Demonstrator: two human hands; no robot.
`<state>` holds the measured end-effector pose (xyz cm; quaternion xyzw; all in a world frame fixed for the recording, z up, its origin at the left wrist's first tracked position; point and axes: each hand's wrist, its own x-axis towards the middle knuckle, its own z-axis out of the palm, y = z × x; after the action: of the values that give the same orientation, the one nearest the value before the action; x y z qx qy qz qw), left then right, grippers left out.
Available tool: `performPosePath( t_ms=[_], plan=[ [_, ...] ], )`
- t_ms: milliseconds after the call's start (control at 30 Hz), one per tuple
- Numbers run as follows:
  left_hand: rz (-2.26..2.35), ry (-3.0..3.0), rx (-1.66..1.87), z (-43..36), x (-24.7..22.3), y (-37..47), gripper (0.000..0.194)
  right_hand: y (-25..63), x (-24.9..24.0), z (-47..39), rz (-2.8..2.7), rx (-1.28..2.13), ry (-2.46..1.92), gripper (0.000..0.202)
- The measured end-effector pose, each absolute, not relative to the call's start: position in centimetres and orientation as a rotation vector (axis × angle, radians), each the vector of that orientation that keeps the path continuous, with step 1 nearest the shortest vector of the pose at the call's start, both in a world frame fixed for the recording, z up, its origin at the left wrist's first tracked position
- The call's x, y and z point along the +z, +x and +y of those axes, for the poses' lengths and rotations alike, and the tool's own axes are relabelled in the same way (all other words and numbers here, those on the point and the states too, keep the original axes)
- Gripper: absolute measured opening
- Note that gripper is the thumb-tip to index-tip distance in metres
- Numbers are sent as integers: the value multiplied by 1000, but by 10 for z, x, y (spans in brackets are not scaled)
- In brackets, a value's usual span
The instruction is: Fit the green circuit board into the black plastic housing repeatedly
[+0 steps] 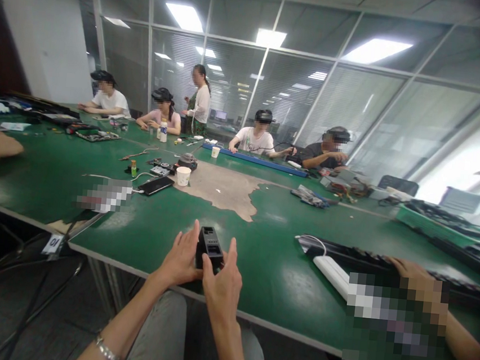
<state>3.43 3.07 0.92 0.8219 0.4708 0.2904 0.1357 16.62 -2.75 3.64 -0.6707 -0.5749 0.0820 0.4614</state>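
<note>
Close to the table's front edge, a black plastic box-shaped device [211, 245] with slots and port-like openings in its upper face is between my two hands. My left hand [181, 258] holds its left side, fingers pointing up and away. On the right side, my right hand [225, 277] grips the near end, with the thumb across the front and the index finger raised. The hands cover the device's lower part, so I cannot tell whether it touches the green table [266, 262].
A black phone [157, 185] and a paper cup [183, 176] lie beyond my hands. To the right are a white power strip [333, 274] and another person's hand [417, 282]. Gloves [309, 196] lie farther back. Several people sit around the table.
</note>
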Motion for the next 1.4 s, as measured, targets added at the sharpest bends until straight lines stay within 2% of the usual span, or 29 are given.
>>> performPosePath(
  t_ms=[267, 633, 1000, 1200, 1400],
  plan=[
    [1349, 2376, 789, 28, 15, 34, 136, 189, 63, -30, -1148, 335, -1477, 82],
    [1343, 2347, 785, 28, 14, 35, 130, 225, 16, -30, -1205, 180, -1701, 82],
    [1354, 2351, 750, 24, 19, 36, 126, 221, 1, -37, -1260, -8, -1644, 87],
    [1336, 2328, 782, 26, 18, 35, 125, 220, 9, -35, -1210, 144, -1677, 82],
    [1318, 2346, 791, 27, 16, 34, 123, 204, 35, -30, -1051, 419, -1451, 84]
  ],
)
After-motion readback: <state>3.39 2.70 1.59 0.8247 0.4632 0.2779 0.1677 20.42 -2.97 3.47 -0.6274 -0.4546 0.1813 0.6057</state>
